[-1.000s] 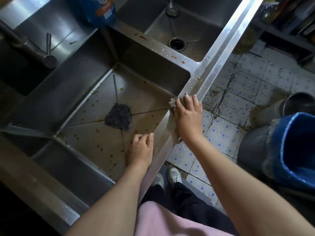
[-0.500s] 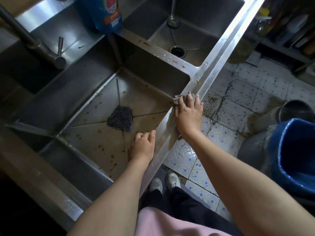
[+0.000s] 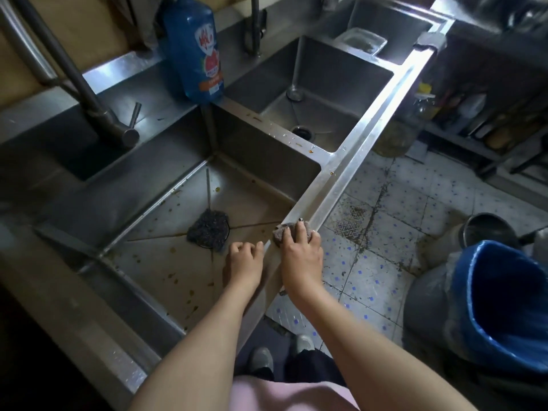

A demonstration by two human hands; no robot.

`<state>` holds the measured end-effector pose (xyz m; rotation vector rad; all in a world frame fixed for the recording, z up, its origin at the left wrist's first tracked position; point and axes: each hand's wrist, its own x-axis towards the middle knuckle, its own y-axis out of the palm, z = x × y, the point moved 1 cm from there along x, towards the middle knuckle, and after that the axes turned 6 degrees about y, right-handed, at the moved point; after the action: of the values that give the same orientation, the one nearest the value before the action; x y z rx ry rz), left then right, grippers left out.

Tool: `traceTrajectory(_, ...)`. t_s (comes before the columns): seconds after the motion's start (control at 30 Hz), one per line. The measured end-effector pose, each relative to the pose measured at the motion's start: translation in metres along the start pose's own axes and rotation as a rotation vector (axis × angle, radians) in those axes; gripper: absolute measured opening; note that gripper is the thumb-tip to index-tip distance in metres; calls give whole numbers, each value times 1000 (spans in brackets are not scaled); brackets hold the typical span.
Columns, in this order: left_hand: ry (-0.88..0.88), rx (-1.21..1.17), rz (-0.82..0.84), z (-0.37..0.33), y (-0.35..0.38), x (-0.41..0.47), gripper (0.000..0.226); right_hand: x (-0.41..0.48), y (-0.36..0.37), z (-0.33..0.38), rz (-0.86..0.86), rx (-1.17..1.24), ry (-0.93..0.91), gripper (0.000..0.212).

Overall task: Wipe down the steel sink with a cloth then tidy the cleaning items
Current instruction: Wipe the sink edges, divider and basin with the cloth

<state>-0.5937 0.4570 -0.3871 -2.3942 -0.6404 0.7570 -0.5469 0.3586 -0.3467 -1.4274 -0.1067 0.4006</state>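
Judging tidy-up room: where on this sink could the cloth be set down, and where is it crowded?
Free: the front rim beyond the right hand to the far corner; the middle basin floor around its drain. Crowded: where the left hand sits beside the cloth, and around the scourer in the near basin.

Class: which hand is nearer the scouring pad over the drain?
Left. The left hand hangs over the basin beside the scouring pad; the right hand presses the cloth on the front rim, farther off.
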Motion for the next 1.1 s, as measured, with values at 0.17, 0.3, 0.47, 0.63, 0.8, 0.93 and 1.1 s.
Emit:
traceTrajectory(0.17, -9, -30, -20, -8, -7, -1, 39, 9, -12, -8, -14, -107, -106, 45)
traceTrajectory(0.3, -4, -13, -18, -22, -2, 7, 35, 33, -30, -26, -81, -191, -152, 45)
traceTrajectory(0.47, -19, -13, -50, -51, 12, 24, 33, 76, -51, -60, -152, -202, -216, 49)
traceTrajectory(0.63, -67, 5, -120, -92, 32, 40, 38, 125, -62, -93, -155, -153, -355, 48)
traceTrajectory(0.8, -129, 27, -231, -128, 54, 48, 37, 174, -63, -113, -64, -96, -577, 42)
traceTrajectory(0.93, -159, 85, -284, -142, 72, 47, 38, 210, -55, -130, 2, -69, -733, 38)
traceTrajectory(1.1, -148, 94, -345, -148, 89, 44, 34, 231, -54, -139, 86, 70, -750, 44)
